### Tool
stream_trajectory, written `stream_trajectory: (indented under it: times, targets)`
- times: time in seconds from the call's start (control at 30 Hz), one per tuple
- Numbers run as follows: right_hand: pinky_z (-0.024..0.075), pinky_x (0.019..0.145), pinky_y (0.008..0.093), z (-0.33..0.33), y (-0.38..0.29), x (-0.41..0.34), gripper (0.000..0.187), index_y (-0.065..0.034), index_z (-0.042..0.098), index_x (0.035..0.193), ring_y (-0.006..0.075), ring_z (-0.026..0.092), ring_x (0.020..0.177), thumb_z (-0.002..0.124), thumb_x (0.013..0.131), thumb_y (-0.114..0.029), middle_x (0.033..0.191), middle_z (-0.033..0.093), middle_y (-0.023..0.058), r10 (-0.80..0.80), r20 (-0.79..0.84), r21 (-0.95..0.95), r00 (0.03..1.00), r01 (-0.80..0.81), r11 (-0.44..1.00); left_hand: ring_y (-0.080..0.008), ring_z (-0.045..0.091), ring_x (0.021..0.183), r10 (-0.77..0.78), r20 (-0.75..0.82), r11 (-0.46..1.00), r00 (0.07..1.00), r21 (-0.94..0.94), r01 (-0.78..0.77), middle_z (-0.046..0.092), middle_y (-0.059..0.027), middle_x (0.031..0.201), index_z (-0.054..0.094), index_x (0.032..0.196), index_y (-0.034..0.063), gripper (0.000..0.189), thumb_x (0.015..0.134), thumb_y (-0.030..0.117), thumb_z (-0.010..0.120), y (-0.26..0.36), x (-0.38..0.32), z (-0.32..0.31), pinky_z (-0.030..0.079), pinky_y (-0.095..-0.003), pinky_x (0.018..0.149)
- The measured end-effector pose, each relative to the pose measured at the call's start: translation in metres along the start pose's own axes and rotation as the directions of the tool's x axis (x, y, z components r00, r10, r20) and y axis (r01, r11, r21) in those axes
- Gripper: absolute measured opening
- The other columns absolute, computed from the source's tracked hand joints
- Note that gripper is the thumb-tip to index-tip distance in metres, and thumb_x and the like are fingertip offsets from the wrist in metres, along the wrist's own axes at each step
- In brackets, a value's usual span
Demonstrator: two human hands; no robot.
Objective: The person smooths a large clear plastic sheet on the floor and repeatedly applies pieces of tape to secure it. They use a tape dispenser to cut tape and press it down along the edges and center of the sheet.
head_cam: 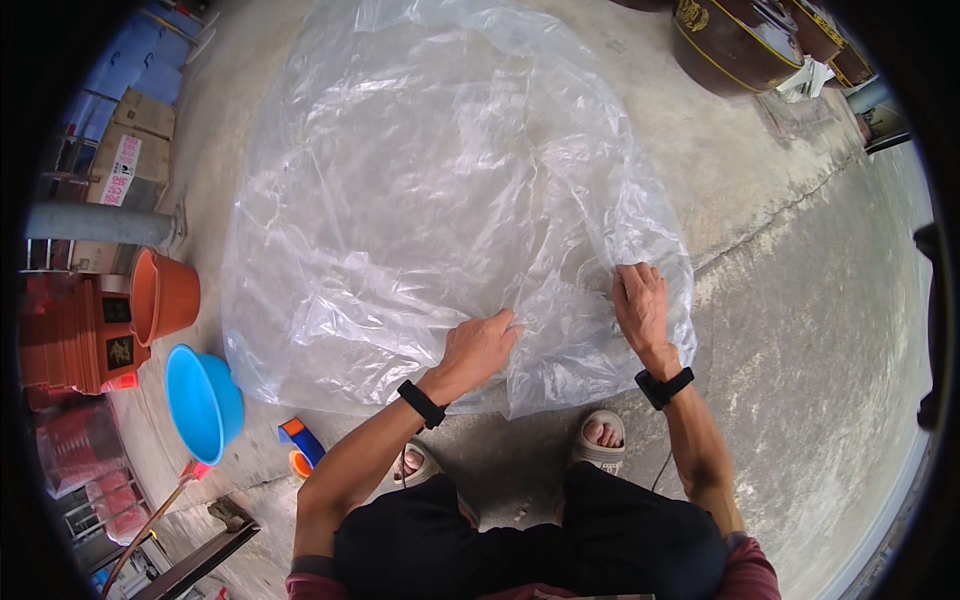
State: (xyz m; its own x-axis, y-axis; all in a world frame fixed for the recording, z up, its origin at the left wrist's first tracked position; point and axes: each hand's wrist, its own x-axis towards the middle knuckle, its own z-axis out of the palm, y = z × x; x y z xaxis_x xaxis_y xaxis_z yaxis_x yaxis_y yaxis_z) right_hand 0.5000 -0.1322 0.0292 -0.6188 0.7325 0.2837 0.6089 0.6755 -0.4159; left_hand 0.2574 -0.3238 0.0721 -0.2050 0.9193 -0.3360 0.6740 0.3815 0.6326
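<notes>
A large clear plastic sheet or bag (pixel 420 187) lies wrinkled across the concrete floor in front of my feet. My left hand (pixel 480 345) pinches a fold of the plastic near its close edge, the fingers curled in. Further right, my right hand (pixel 642 304) grips the film close to its right side, with the fingertips partly hidden in the folds. Both wrists carry black bands. Between the two hands the film is gathered in creases, and a loose flap of it hangs towards my right sandal (pixel 601 439).
To the left stand a blue plastic basin (pixel 204 405), an orange bucket (pixel 166 292), stacked brown planters (pixel 75 334) and cardboard boxes (pixel 135 150). A blue and orange tape dispenser (pixel 301 444) lies by my left foot. Dark brown glazed pots (pixel 731 45) stand at the upper right.
</notes>
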Motion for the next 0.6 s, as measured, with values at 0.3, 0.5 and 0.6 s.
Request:
stream_trajectory:
  times: [0.3, 0.5, 0.6]
  targets:
    - [0.0429, 0.081, 0.0412, -0.035, -0.049, -0.017, 0.027, -0.0081, 0.072, 0.117, 0.0279, 0.06, 0.092, 0.073, 0.09, -0.001, 0.098, 0.062, 0.0079, -0.07, 0.005, 0.115, 0.998, 0.069, 0.991, -0.0484, 0.066, 0.082, 0.087, -0.011, 0.993, 0.996, -0.084, -0.087, 0.069, -0.0226, 0.082, 0.063, 0.109, 0.0043, 0.03, 0.106, 0.034, 0.062, 0.011, 0.017, 0.004, 0.05, -0.0548, 0.07]
    - [0.0442, 0.079, 0.0423, -0.057, -0.058, 0.002, 0.022, -0.0053, 0.072, 0.113, 0.0307, 0.062, 0.085, 0.074, 0.091, 0.0, 0.093, 0.064, 0.0106, -0.032, -0.003, 0.172, 0.999, 0.032, 0.985, -0.0406, 0.069, 0.098, 0.059, -0.088, 0.993, 0.994, 0.105, -0.05, 0.066, -0.0157, 0.107, 0.065, 0.121, 0.006, 0.034, 0.104, 0.035, 0.066, 0.018, 0.014, -0.011, 0.055, -0.0508, 0.078]
    - [0.049, 0.076, 0.0444, -0.059, -0.063, 0.002, 0.02, -0.0028, 0.071, 0.114, 0.0353, 0.063, 0.084, 0.072, 0.094, -0.001, 0.093, 0.064, 0.0142, -0.008, -0.043, 0.245, 0.999, 0.018, 0.969, -0.0378, 0.068, 0.105, 0.113, -0.351, 0.991, 0.929, 0.1, -0.083, 0.06, -0.0127, 0.115, 0.064, 0.119, 0.0034, 0.033, 0.101, 0.031, 0.071, 0.015, 0.024, -0.009, 0.056, -0.0502, 0.08]
